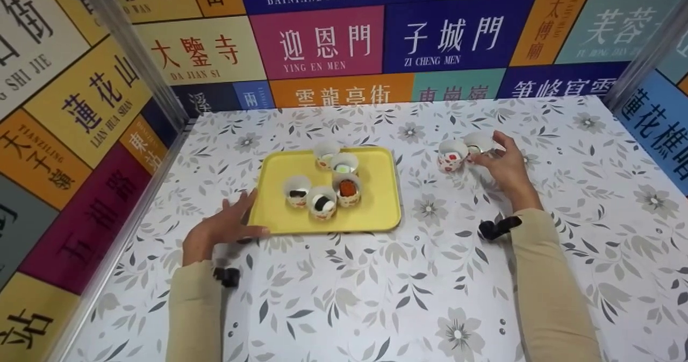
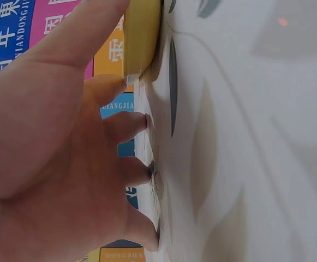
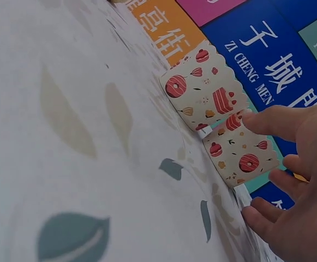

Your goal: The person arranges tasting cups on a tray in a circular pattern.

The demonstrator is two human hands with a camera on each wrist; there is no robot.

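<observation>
A yellow tray [image 1: 376,211] lies left of centre, bearing several printed paper baking cups with small sushi-like pieces inside. At its left edge is my left hand [image 1: 220,225], fingers spread, thumb along the front left corner; the left wrist view shows the hand [image 2: 65,164] with its fingertips low by the table and the tray's edge [image 2: 142,38] beside the thumb. Right of the tray two more baking cups stand side by side. My right hand [image 1: 508,165] holds the right-hand cup [image 3: 240,150] between thumb and fingers. The other cup [image 1: 452,156], with a red-and-white piece inside, touches it.
On the tray, one cup holds an orange-topped piece [image 1: 348,189] and another a black-banded white piece [image 1: 323,203]. A floral cloth [image 1: 344,297] covers the table. Panels with printed characters [image 1: 317,42] rise at the back and both sides.
</observation>
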